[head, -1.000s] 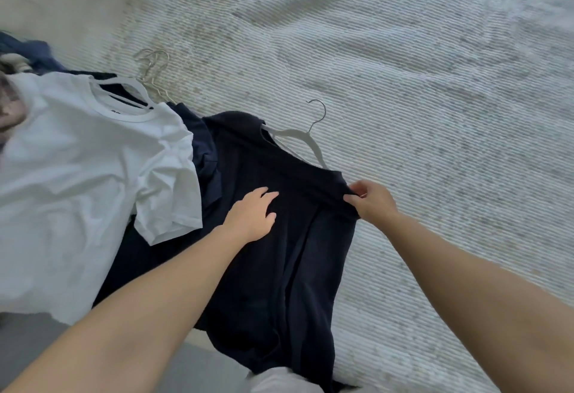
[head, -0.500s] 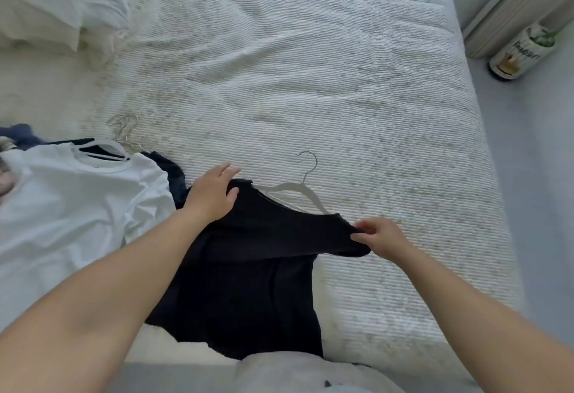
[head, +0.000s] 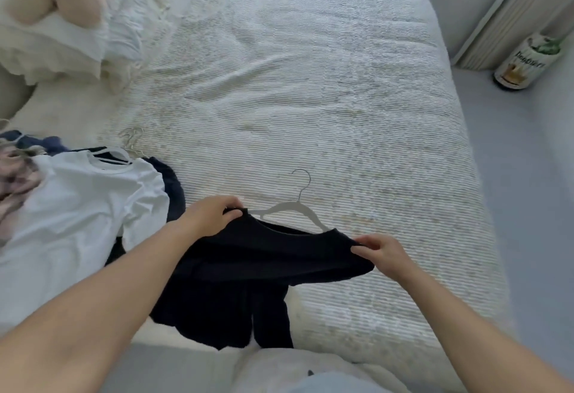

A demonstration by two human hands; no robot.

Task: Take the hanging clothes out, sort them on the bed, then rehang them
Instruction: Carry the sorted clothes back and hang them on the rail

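A shirt (head: 254, 256) on a hanger (head: 295, 206) lies at the near edge of the bed (head: 310, 97), its lower part draped over that edge. The left hand (head: 211, 218) holds its left shoulder, the right hand (head: 382, 252) its right. To its left lies a second shirt (head: 71, 215) over other clothes (head: 18, 169). Pillows (head: 62, 29) sit at the far left. A container (head: 525, 63) stands on the floor (head: 534, 190), right of the bed.

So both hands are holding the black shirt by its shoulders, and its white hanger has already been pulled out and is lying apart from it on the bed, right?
Not quite. The left hand and right hand do grip the black shirt at its shoulders, but the white hanger is not out: the head view shows its arms still running into the neckline.
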